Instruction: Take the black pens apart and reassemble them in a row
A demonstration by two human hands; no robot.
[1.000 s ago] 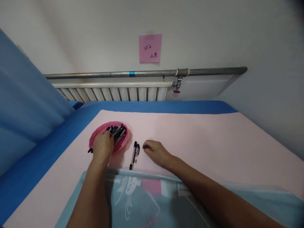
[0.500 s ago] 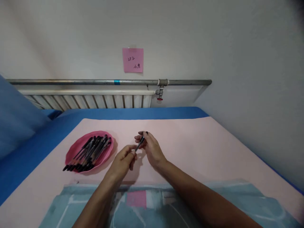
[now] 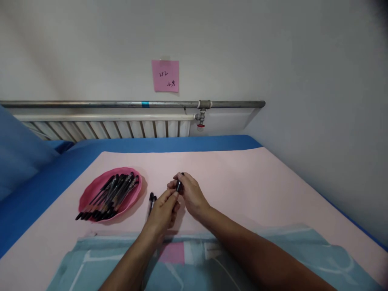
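Observation:
My left hand (image 3: 163, 209) and my right hand (image 3: 189, 195) meet over the pink sheet (image 3: 242, 182), both pinching one black pen (image 3: 178, 186). The left fingers grip its near end, the right fingers close round its far end. Just left of my left hand two black pens (image 3: 151, 201) lie on the sheet. Further left a pink plate (image 3: 91, 188) holds several black pens (image 3: 112, 196), their tips sticking out over its near-left rim.
A light blue printed cloth (image 3: 194, 258) covers the near part of the sheet. Blue fabric (image 3: 45, 182) borders the sheet at left and back. Behind it are a white radiator (image 3: 103, 127), a grey pipe (image 3: 133, 104) and a pink note (image 3: 165, 76) on the wall.
My left hand left the plate with a pen and met my right hand at the centre. Since half a second ago the hands have drawn closer along the pen. The view shifted right.

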